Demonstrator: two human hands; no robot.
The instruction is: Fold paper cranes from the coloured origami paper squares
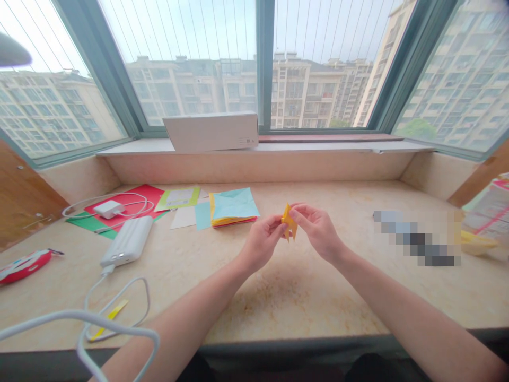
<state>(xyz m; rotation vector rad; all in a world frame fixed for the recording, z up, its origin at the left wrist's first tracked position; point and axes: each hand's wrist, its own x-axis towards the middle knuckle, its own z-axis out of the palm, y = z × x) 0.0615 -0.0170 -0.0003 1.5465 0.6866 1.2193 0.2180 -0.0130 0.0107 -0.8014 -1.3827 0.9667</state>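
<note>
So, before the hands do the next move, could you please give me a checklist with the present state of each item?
1. Left hand pinches the yellow folded paper: ok.
2. Right hand also has its fingers on it: ok.
3. Paper stack lies apart from the yellow piece: ok.
4. White cable free of the left forearm: cannot tell, they overlap in view.
5. Creases sharp: cannot tell, too small.

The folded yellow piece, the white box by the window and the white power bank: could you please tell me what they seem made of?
Folded yellow piece: apparently matte paper, from its thin, pointed, creased ends.
White box: probably smooth matte cardboard, given its flat faces and small printed marks.
White power bank: likely smooth hard plastic, judging by its rounded edges.
</note>
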